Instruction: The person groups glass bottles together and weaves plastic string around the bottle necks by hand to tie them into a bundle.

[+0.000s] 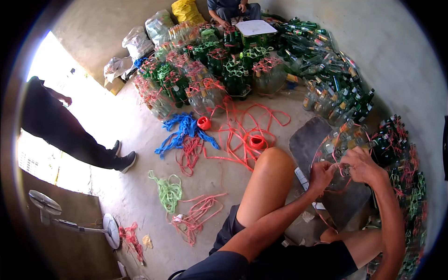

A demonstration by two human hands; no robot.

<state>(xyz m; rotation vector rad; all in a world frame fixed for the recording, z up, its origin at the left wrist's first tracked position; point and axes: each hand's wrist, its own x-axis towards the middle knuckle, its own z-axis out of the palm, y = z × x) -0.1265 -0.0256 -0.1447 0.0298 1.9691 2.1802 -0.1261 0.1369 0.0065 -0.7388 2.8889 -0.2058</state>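
My left hand is closed at the near side of a bundle of clear glass bottles, its fingers pinching thin pink-red strapping. Touching the same bundle just to the right, my right hand has bent fingers pressed together on the strapping near the bottle necks. Pink-red strap loops around the bottles and hangs below my hands. The bundle rests on a dark mat. Exactly how the strap runs between my fingertips is too small to make out.
Tied bottle bundles fill the back; loose green bottles line the right wall. Red strapping, blue strips and green cord lie on the floor. A person stands left, another sits behind. A fan stands lower left.
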